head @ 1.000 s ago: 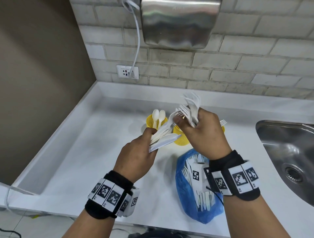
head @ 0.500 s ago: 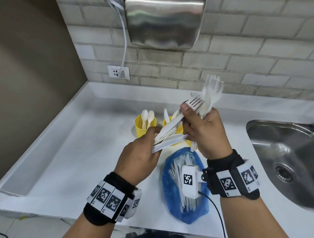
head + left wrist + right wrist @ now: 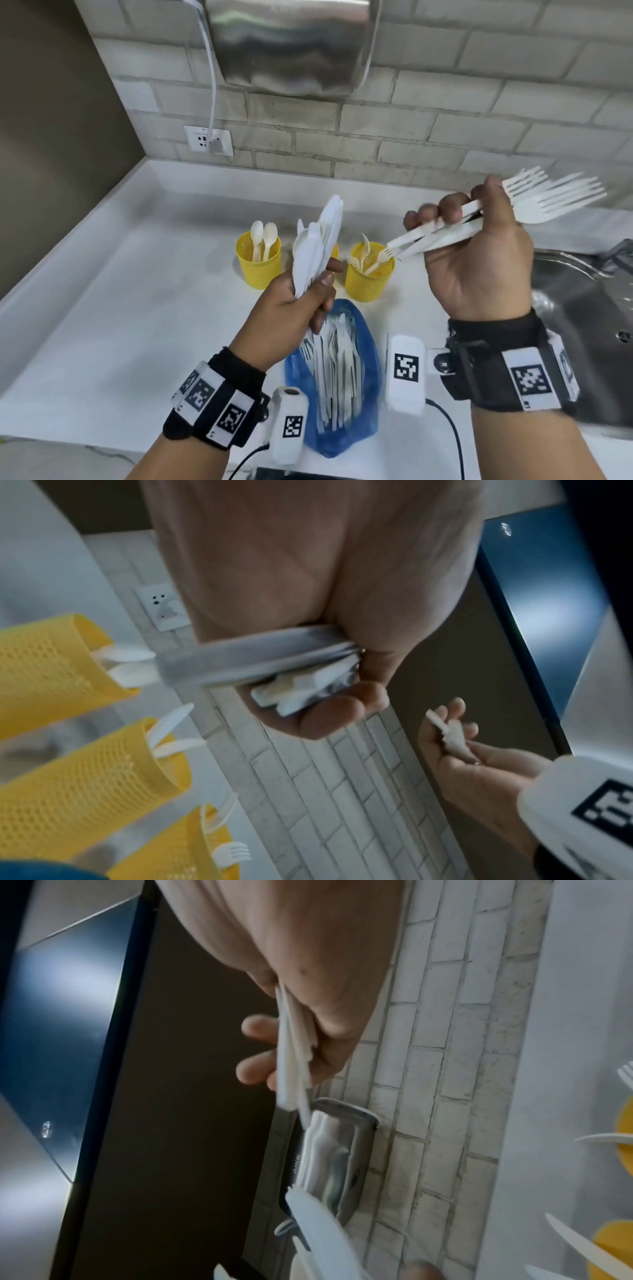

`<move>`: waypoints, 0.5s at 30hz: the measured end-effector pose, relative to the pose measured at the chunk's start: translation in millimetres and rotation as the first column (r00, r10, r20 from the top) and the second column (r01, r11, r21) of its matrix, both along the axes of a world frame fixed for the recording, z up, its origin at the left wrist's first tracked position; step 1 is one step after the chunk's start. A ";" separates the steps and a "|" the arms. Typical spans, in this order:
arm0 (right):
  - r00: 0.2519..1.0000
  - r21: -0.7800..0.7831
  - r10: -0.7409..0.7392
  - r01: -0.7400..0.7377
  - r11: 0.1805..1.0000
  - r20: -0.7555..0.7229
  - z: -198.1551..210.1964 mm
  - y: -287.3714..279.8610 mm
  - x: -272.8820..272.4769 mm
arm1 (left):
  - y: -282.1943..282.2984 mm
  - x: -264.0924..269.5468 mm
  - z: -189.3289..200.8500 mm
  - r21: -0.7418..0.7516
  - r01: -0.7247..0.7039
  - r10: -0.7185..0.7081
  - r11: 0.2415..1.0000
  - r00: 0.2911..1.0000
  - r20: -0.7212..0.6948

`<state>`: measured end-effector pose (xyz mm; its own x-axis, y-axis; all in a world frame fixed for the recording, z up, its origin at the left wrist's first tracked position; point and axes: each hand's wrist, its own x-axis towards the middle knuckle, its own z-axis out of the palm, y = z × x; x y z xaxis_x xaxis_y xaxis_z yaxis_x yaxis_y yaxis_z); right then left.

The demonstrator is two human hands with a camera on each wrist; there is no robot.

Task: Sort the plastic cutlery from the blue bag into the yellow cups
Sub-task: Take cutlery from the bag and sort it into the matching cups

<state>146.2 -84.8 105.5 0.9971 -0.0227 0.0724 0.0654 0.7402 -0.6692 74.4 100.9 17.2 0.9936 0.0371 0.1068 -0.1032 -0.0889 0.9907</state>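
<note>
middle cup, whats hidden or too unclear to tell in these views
- Middle cup, head view: mostly behind the knives held in the left hand.
- Cutlery count in the blue bag: pieces overlap.
- Fork tines, right wrist view: blurred, hidden behind the right hand.

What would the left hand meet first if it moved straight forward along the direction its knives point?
Probably the middle yellow cup, which stands just beyond the left hand and its bundle of knives; depth is unclear, so the hand could pass above its rim.
</note>
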 end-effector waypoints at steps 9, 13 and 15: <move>0.973 -0.647 0.082 0.080 0.758 0.216 1.9 -20.4 18.5 | -35.9 16.1 1.6 -0.150 0.163 -0.171 0.975 0.984 -0.040; 0.949 -0.780 0.202 0.065 0.623 0.241 4.0 -23.3 25.5 | -53.0 22.3 3.0 -0.077 0.167 -0.168 0.983 0.986 -0.007; 0.938 -0.818 0.246 0.064 0.571 0.245 -2.0 -27.3 24.7 | -61.2 24.9 3.0 -0.063 0.161 -0.161 0.985 0.987 0.009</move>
<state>170.9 -112.1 103.5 0.9092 0.2887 0.3001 0.3365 -0.0850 -0.9378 99.3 39.6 20.1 0.9867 -0.1167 0.1130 -0.1147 -0.0079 0.9934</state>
